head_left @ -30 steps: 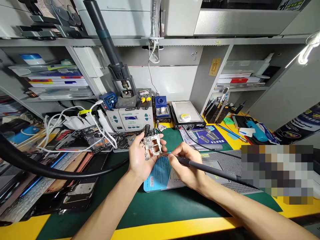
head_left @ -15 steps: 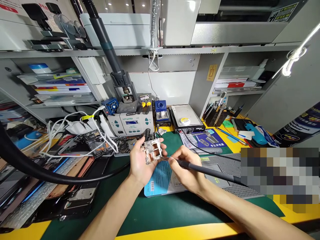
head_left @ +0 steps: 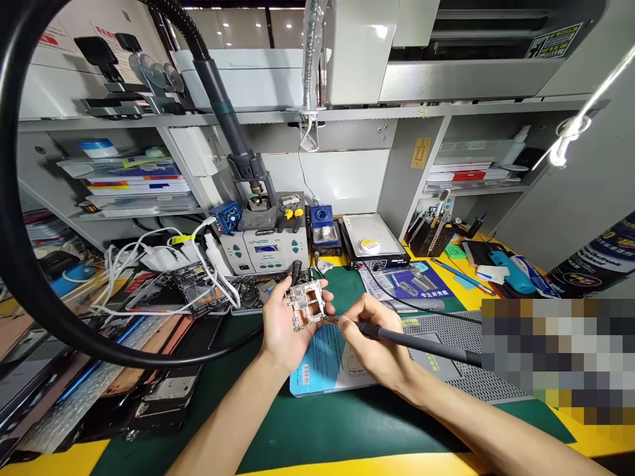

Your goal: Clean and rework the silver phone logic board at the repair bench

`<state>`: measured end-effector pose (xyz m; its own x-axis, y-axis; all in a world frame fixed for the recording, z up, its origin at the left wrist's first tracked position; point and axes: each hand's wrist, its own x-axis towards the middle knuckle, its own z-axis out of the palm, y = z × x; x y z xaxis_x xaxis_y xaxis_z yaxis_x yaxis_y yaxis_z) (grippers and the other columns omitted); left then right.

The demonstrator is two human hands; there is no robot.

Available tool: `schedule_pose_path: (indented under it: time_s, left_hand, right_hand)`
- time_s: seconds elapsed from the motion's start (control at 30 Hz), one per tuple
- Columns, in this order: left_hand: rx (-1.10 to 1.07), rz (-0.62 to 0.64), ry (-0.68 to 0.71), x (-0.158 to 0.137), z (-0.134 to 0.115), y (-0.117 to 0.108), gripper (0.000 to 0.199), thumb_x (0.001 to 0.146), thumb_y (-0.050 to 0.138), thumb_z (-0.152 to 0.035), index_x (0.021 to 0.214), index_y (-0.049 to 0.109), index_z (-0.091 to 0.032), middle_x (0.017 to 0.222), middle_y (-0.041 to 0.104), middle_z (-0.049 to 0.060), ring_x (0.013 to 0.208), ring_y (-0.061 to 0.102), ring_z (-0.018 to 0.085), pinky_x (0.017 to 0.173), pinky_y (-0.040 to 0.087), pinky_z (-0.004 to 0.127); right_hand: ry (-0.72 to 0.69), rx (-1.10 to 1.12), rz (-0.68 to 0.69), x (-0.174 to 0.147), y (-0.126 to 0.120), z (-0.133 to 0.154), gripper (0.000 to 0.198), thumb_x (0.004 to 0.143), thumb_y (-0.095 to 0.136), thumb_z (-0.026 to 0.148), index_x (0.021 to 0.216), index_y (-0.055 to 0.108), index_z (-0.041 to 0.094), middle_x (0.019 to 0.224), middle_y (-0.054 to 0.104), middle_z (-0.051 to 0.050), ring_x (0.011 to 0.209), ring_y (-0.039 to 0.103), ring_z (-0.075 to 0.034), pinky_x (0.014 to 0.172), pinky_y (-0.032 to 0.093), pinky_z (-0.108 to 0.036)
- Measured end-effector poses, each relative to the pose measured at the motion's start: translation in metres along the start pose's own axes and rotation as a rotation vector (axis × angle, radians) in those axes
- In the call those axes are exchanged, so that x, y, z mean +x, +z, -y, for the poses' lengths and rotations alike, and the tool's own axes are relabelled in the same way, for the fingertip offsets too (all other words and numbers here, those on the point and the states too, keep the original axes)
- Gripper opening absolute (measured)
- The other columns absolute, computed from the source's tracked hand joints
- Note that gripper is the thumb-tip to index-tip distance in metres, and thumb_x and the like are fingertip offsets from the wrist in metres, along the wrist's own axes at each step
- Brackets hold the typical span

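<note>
Head view: looks like mid-step in fine work along the edge of a small board, done with a tool, probably a soldering iron. Held up in the left hand, clasped between thumb and fingers, with the board's face tilted toward the camera, clear of the mat and the worktop. Gripped like a pen in the right hand, with fingers and thumb closed near the front of the tool. Points its tip left, at or just beside the board's lower right corner; too small to tell whether touching or apart. Runs back to the right along the forearm, then disappears behind the blurred patch.

Seems to call next for a steady left hand, a constant board angle, and slight finger-led shifts of the tip along the edge. Could slip onto neighbouring parts or the fingertips behind.

Lies within the left hand's grasp, left of the right hand and near it. Shows beneath and between both hands: a blue pack.
</note>
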<state>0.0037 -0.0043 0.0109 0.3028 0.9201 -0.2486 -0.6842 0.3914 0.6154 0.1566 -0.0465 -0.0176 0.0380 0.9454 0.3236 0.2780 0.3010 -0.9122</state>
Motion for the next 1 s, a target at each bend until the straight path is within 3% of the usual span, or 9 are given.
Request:
schedule_pose_path:
  time_s: [0.4, 1.0]
  left_hand:
    - [-0.017, 0.019, -0.006, 0.0012, 0.0018, -0.0023, 0.051, 0.09, 0.042, -0.044, 0.099, 0.069, -0.001, 0.075, 0.069, 0.015, 0.059, 0.063, 0.023, 0.059, 0.052, 0.038]
    - [-0.004, 0.017, -0.006, 0.0004, -0.0003, -0.0021, 0.047, 0.091, 0.043, -0.039, 0.102, 0.069, -0.002, 0.08, 0.072, 0.018, 0.067, 0.068, 0.026, 0.062, 0.055, 0.039]
  right_hand:
    - [-0.021, -0.056, -0.015, -0.0003, -0.0013, 0.0001, 0.016, 0.081, 0.059, 0.024, 0.067, 0.051, 0.022, 0.06, 0.055, 0.002, 0.053, 0.047, -0.013, 0.048, 0.038, -0.024]
    - [0.004, 0.005, -0.02, 0.0, 0.0019, -0.0014, 0.015, 0.079, 0.059, 0.019, 0.068, 0.05, 0.022, 0.058, 0.049, 0.006, 0.051, 0.042, -0.011, 0.048, 0.035, -0.023]
